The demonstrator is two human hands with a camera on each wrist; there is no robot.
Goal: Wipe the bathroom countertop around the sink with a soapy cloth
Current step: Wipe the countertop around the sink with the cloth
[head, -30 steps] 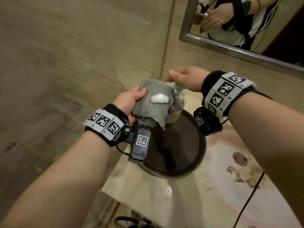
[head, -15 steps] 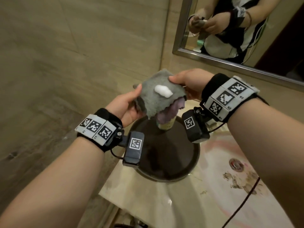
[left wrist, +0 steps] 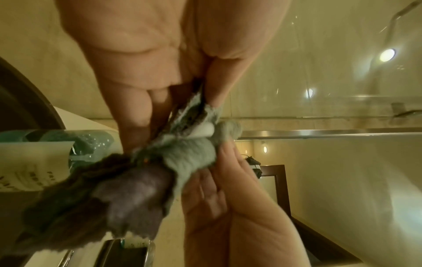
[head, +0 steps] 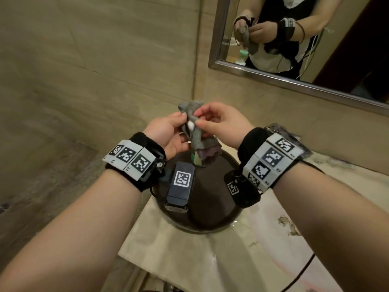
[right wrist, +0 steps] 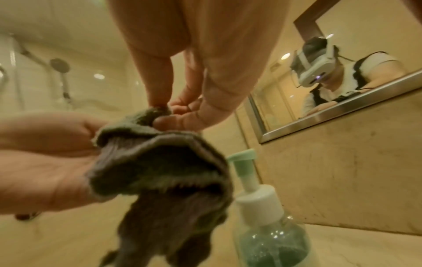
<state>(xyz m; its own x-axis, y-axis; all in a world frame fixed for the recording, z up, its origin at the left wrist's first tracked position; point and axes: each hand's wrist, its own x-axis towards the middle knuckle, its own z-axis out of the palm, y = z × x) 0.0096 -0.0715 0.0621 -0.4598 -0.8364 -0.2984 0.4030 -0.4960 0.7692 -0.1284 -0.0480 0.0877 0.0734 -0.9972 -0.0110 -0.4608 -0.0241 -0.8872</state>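
Cloth (head: 194, 131): grey, bunched, white foam dab on it, held above the dark round tray (head: 210, 218) and soap bottle (right wrist: 267, 225).
Left hand (head: 168, 133): pinches the cloth.
Right hand (head: 221, 123): pinches its top.

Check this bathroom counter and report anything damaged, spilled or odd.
The countertop has dark chipped or stained patches near its right side, and small wet spots glint on it. Otherwise nothing is askew: both hands hold the grey cloth with its foam dab, above the upright soap bottle.
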